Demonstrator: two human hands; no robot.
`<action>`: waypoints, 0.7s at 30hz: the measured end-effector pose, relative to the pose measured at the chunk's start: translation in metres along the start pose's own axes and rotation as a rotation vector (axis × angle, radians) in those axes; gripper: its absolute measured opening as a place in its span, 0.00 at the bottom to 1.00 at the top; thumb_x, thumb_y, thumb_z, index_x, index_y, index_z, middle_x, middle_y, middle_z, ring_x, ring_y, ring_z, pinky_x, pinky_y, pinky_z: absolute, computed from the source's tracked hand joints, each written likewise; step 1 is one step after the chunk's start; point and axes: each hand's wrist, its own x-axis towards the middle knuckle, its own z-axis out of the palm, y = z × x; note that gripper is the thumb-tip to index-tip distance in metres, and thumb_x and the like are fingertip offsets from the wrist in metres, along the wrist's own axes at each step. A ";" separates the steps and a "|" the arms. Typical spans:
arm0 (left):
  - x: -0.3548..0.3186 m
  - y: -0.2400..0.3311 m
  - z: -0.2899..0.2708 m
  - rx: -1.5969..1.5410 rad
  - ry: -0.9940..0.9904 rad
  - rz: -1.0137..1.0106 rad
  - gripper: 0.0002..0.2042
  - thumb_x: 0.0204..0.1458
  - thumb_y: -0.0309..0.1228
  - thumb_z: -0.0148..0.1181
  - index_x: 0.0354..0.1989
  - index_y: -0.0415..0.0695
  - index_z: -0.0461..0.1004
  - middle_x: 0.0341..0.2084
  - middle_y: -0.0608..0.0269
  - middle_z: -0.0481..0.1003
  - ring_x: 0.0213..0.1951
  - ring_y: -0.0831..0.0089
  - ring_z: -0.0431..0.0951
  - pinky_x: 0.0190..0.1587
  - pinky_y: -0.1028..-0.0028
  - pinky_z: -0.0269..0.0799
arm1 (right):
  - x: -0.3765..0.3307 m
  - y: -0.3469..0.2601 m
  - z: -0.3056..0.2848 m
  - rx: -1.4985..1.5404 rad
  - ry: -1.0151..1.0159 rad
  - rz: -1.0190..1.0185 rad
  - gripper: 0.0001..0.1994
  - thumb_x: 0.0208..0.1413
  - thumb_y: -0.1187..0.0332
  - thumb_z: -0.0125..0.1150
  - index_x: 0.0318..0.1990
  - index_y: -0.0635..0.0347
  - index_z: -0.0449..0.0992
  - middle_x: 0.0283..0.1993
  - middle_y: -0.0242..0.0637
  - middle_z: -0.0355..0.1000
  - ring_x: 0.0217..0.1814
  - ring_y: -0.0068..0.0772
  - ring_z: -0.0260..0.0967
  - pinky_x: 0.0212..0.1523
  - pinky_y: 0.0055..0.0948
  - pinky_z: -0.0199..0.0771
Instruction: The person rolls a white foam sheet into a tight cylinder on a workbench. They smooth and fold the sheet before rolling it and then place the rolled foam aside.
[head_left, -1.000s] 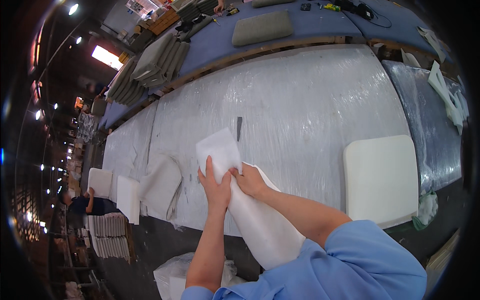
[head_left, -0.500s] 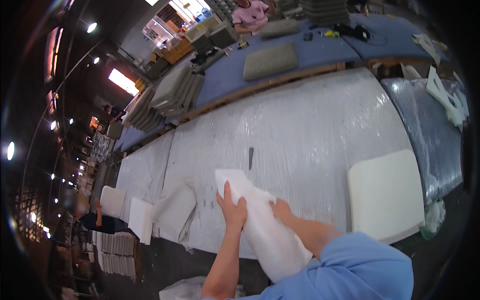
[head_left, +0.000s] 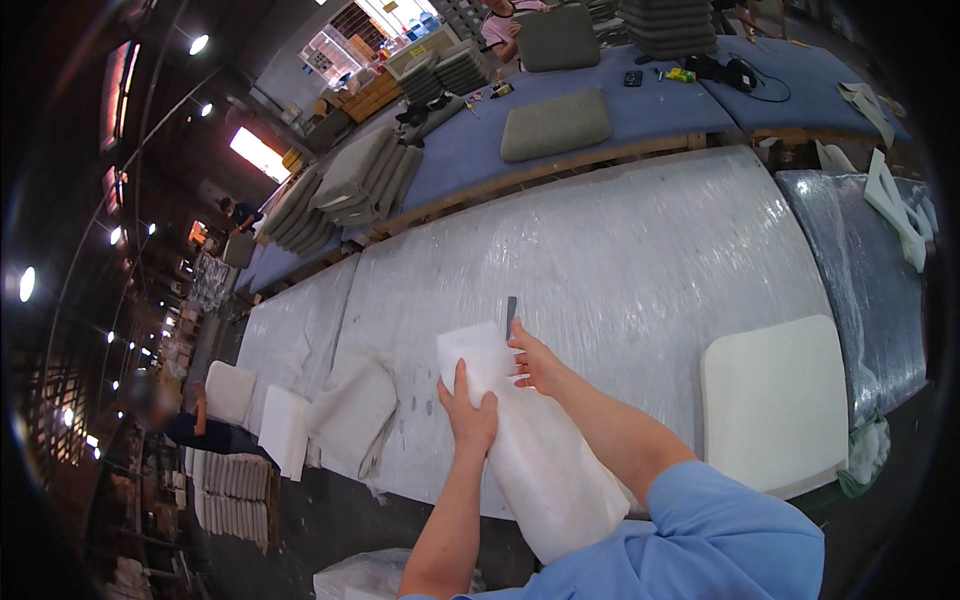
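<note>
A long, soft white padded piece, perhaps a foam cushion wrapped in wadding, stands tilted against my body, its narrow far end over the plastic-covered table. My left hand holds its left side near that end, thumb on top and fingers along the edge. At the right edge of the same end is my right hand, its fingers apart; whether they touch the wadding is hard to tell. Just beyond my right fingertips lies a narrow dark grey strip on the table.
A cream seat-shaped foam pad lies at the right. Folded pale fabric drapes at the left, near a co-worker handling white pads. Across the blue table, grey cushions are stacked; another person lifts a grey cushion.
My right hand has moved from the piece's right side up toward its far end, fingers spreading. My left hand stays put. The person opposite has raised a grey cushion upright.
</note>
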 end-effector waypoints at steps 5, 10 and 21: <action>0.002 0.021 0.010 -0.012 -0.011 0.032 0.41 0.53 0.32 0.60 0.78 0.54 0.55 0.74 0.22 0.38 0.75 0.28 0.46 0.74 0.50 0.53 | 0.018 -0.029 0.023 0.131 -0.223 -0.068 0.37 0.60 0.41 0.66 0.63 0.69 0.74 0.60 0.53 0.74 0.59 0.47 0.73 0.53 0.46 0.74; -0.001 0.006 -0.001 0.019 0.011 -0.006 0.37 0.55 0.35 0.62 0.76 0.54 0.59 0.75 0.25 0.40 0.75 0.31 0.49 0.74 0.51 0.53 | 0.029 -0.005 0.057 -0.187 -0.150 -0.148 0.28 0.62 0.56 0.68 0.60 0.72 0.76 0.58 0.53 0.77 0.58 0.49 0.75 0.57 0.44 0.75; 0.082 0.024 -0.006 -0.044 -0.099 -0.003 0.25 0.69 0.45 0.48 0.64 0.39 0.74 0.63 0.43 0.73 0.66 0.49 0.71 0.67 0.60 0.66 | 0.028 -0.004 0.058 -0.649 0.245 -0.572 0.21 0.64 0.57 0.60 0.48 0.72 0.79 0.44 0.59 0.79 0.46 0.59 0.78 0.46 0.49 0.75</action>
